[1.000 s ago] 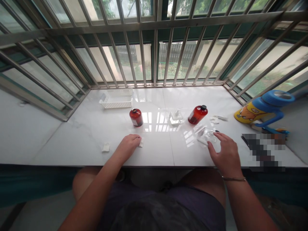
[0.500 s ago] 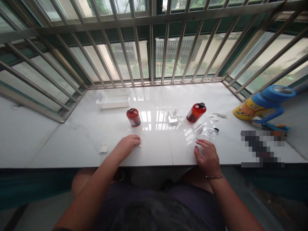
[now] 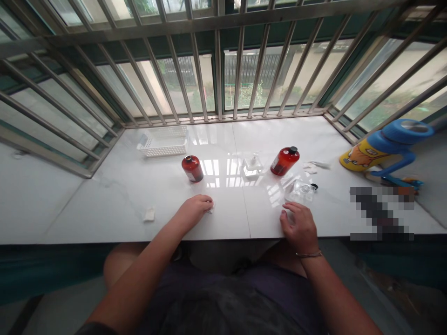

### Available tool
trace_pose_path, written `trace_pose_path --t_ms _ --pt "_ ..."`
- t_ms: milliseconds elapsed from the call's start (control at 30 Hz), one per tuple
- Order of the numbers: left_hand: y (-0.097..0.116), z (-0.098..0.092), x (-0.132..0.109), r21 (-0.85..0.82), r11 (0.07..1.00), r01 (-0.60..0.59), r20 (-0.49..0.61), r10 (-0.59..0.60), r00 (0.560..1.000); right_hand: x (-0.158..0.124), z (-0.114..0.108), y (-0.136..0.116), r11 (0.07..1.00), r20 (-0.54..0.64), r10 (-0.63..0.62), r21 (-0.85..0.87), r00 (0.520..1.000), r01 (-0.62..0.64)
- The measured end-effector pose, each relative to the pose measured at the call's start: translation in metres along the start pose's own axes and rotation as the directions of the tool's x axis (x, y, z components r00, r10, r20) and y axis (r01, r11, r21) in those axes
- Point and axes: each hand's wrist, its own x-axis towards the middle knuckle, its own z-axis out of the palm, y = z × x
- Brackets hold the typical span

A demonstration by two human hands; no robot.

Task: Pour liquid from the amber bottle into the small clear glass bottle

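My left hand [image 3: 196, 210] is closed on a small white tissue [image 3: 211, 208] at the tabletop. My right hand [image 3: 299, 224] rests by the table's front edge with its fingers apart and nothing held. Just beyond it lies a clear bottle [image 3: 299, 190] with a black cap. A red-brown bottle [image 3: 193, 169] without a cap stands beyond my left hand. Another red-brown bottle [image 3: 284, 161], black-capped, is farther back on the right. Between them sits a clear square container [image 3: 252, 167]. A folded white tissue [image 3: 149, 214] lies left of my left hand.
A white perforated basket [image 3: 164, 148] is at the back left. Toward the right are white scraps [image 3: 310, 167], a blue and yellow flask [image 3: 363, 156] and a pixelated dark object [image 3: 379, 211]. Metal bars [image 3: 218, 74] line the window behind the white table [image 3: 115, 200].
My left hand has moved a little to the right along the table with the tissue. My right hand has hardly moved. The view has shifted slightly.
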Motion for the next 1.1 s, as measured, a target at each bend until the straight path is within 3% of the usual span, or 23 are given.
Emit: trace_pose_path --t_ms 467,833,967,1100 --pt "0.043 0.037 0.03 0.076 0.99 -0.121 0.093 0.114 0.989 0.0 0.002 0.002 1.0 -0.02 -0.011 0.024 1.0 0.012" --pt "0.122 0.073 0.072 0.168 0.951 -0.261 0.175 0.231 0.957 0.0 0.001 0.002 0.999 -0.023 0.0 0.037 1.0 0.001" --pt "0.132 0.081 0.072 0.194 0.929 -0.316 0.196 0.279 0.94 0.001 0.001 0.003 0.999 -0.02 -0.002 0.037 1.0 0.003" --pt "0.135 0.082 0.056 0.195 0.913 -0.358 0.205 0.319 0.925 0.001 0.001 0.002 0.999 -0.021 -0.002 0.038 1.0 0.003"
